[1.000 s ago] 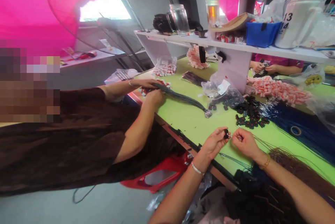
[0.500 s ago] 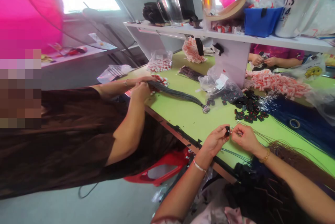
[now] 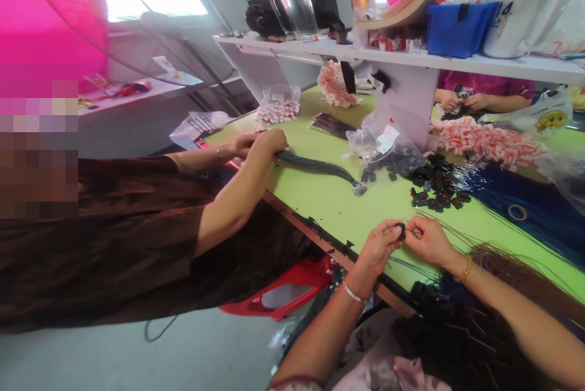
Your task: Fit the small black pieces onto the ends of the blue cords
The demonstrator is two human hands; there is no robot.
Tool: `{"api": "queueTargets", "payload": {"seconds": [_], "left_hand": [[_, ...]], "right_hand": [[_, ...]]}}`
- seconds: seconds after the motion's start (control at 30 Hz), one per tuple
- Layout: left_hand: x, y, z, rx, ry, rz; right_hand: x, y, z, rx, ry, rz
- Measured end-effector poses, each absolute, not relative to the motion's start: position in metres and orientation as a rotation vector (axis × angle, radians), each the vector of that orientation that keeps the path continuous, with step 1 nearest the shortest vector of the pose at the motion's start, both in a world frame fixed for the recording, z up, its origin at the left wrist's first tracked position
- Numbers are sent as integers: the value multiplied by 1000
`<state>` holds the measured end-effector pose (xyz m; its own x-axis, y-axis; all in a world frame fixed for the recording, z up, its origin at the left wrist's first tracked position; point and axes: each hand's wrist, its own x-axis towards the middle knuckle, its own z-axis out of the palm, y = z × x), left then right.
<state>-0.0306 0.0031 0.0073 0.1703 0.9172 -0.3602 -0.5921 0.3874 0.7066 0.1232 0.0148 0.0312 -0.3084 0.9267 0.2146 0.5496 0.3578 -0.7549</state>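
Observation:
My left hand pinches a small black connector just above the green table. My right hand meets it from the right, fingertips pinched on a thin wire that goes into the connector. Thin dark wires trail from my right hand across the table toward the right. A loose pile of black connectors lies a little beyond my hands.
A co-worker in a brown top leans in from the left, both hands on a grey wire bundle. Another person's hands work behind the white shelf. Blue wire bundle, red-white pieces and plastic bags lie on the table.
The co-worker's near arm rose and reached forward over the grey bundle. My hands stayed together on the connector, shifting only slightly as the view moved.

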Motion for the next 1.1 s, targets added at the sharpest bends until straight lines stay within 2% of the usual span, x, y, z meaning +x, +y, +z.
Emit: {"api": "queueTargets", "payload": {"seconds": [0.23, 0.63, 0.77, 1.1], "left_hand": [[-31, 5, 12, 424, 867, 1147], [-26, -1, 12, 568, 945, 1183], [-33, 2, 13, 577, 942, 1117], [-38, -1, 10, 615, 955, 1048]], "right_hand": [[128, 16, 33, -1248, -1980, 890], [139, 21, 40, -1205, -1933, 877], [172, 38, 40, -1409, -1856, 684], [172, 33, 33, -1762, -2362, 370]]}}
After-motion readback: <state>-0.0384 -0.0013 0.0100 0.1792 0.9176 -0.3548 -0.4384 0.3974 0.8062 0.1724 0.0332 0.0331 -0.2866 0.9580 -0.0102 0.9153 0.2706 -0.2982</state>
